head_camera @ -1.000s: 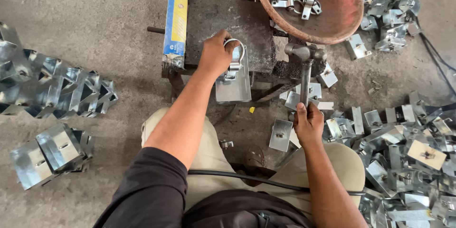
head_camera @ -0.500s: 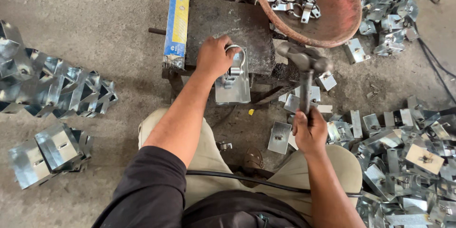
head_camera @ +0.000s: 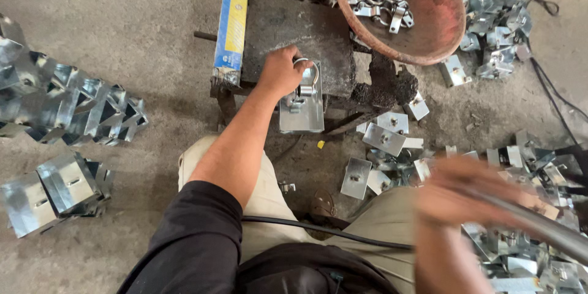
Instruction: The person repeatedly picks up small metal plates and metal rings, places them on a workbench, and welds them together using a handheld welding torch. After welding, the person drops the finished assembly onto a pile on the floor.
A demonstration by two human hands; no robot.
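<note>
The left hand [head_camera: 280, 73] presses a galvanised metal bracket [head_camera: 302, 105] with a ring clamp onto the dark block [head_camera: 306, 30]; its fingers are curled, pinching the far end at the ring. The bracket looks stiff, light, with sharp edges, so this far end seems the safest hold. Compared with half a second earlier, the right hand [head_camera: 471, 196] has swung near and right with the hammer handle [head_camera: 545, 223], blurred; its fingers are closed around it.

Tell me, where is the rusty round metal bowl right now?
The rusty round metal bowl sits at the top of the head view, right of the dark work block, holding a few silvery clamps.
</note>
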